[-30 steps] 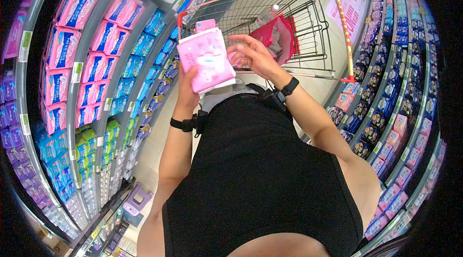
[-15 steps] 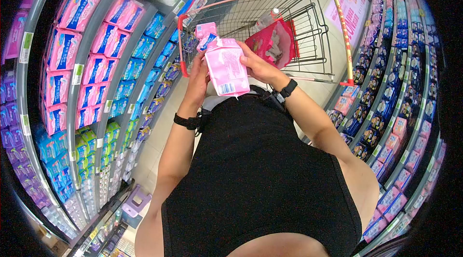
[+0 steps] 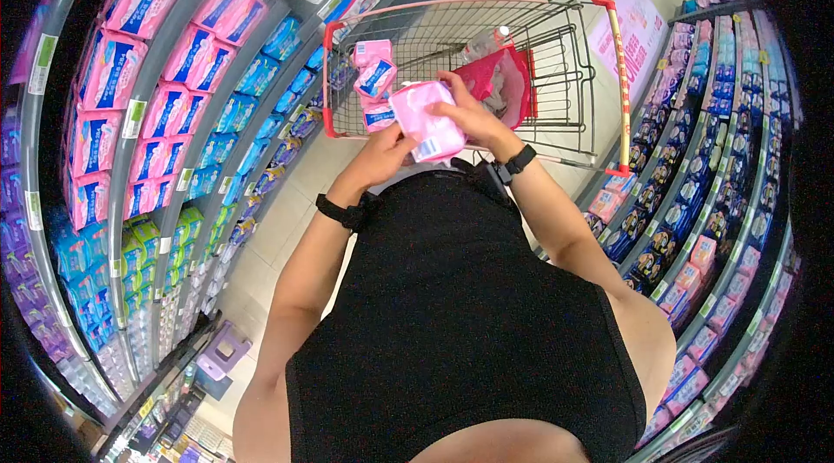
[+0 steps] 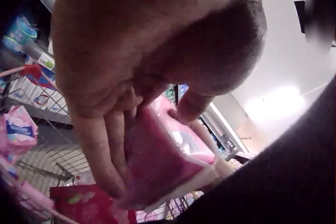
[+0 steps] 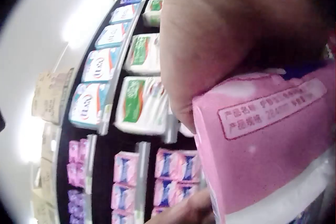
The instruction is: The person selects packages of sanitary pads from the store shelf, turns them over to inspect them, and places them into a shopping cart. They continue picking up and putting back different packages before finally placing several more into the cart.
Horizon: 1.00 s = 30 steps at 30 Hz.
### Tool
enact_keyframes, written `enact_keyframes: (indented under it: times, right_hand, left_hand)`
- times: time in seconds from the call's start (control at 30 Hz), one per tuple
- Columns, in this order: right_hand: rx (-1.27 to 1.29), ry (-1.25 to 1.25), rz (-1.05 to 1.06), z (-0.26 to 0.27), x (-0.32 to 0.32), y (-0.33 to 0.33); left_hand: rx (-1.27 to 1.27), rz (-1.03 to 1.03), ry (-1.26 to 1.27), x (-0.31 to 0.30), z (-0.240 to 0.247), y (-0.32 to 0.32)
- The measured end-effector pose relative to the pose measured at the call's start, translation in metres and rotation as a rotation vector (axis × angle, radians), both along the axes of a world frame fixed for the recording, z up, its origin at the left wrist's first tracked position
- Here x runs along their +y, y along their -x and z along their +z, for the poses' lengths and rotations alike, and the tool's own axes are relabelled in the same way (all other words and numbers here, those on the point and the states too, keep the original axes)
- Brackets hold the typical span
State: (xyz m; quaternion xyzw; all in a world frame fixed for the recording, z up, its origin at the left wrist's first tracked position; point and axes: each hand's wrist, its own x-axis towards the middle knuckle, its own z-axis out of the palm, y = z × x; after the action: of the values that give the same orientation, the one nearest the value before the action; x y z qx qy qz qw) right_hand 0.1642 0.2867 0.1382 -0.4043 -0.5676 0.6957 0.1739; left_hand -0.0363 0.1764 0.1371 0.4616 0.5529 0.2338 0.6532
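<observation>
A pink soft package (image 3: 423,126) is held in front of the black top, at the near side of the cart. My left hand (image 3: 380,159) pinches its lower left edge; in the left wrist view the thumb and fingers of that hand (image 4: 157,40) lie on either side of the package (image 4: 163,155). From the right, my right hand (image 3: 476,118) grips it with fingers over its top. In the right wrist view, printed text shows on the package (image 5: 262,134) under the right hand (image 5: 226,35), whose fingertips are partly hidden.
A wire shopping cart (image 3: 627,98) with a red and yellow handle holds several pink packs (image 3: 375,79), a red bag (image 3: 486,81) and a bottle (image 3: 488,43). Stocked shelves stand left (image 3: 130,115) and right (image 3: 717,168). A poster (image 3: 632,29) lies beyond the cart.
The package has turned and shifted right, and more pink packs in the cart show. My right hand has moved from beside it onto it. My left hand has slid to its lower edge.
</observation>
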Motion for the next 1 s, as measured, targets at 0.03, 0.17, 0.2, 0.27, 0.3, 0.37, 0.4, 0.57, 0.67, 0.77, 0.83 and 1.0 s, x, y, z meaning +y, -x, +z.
enact_keyframes:
  times: [0.03,0.17,0.2,0.27,0.3,0.37,0.4,0.57,0.67,0.77,0.83,1.0]
  right_hand:
    - [-0.023,0.044,-0.033,-0.014,0.011,-0.003]
    - [-0.027,0.278,-0.288,-0.085,0.038,-0.025]
    - [-0.048,0.314,-0.343,-0.094,0.04,-0.03]
    - [-0.061,0.416,-0.394,-0.106,0.042,-0.04]
    - [-0.074,0.468,-0.418,-0.112,0.043,-0.047]
    - [-0.033,0.505,-0.415,-0.145,0.049,-0.064]
    - [-0.01,0.521,-0.413,-0.15,0.051,-0.063]
    - [-0.063,0.587,-0.392,-0.163,0.06,-0.044]
    - [-0.122,0.496,-0.314,-0.153,0.062,-0.009]
    - [-0.126,0.34,-0.335,-0.169,0.062,0.031]
    - [-0.046,0.321,-0.034,-0.152,0.06,0.043]
    - [-0.056,0.254,0.462,-0.124,0.05,0.066]
  left_hand:
    - [-0.036,0.042,-0.004,-0.005,-0.005,-0.003]
    - [-0.088,0.022,-0.072,-0.016,-0.011,-0.013]
    - [-0.078,-0.029,-0.101,-0.016,-0.01,-0.013]
    - [-0.055,0.001,-0.124,-0.019,0.002,-0.012]
    - [-0.039,0.016,-0.121,-0.019,0.001,-0.01]
    - [0.01,0.068,-0.093,-0.022,-0.006,-0.005]
    - [-0.001,0.107,-0.091,-0.024,-0.007,-0.003]
    - [0.008,0.241,-0.101,-0.031,-0.003,0.006]
    - [0.052,0.273,-0.115,-0.037,0.003,0.008]
    - [0.131,0.264,-0.099,-0.04,0.013,0.011]
    - [0.16,0.266,-0.085,-0.044,0.014,0.01]
    - [0.163,0.282,-0.085,-0.048,0.017,0.012]
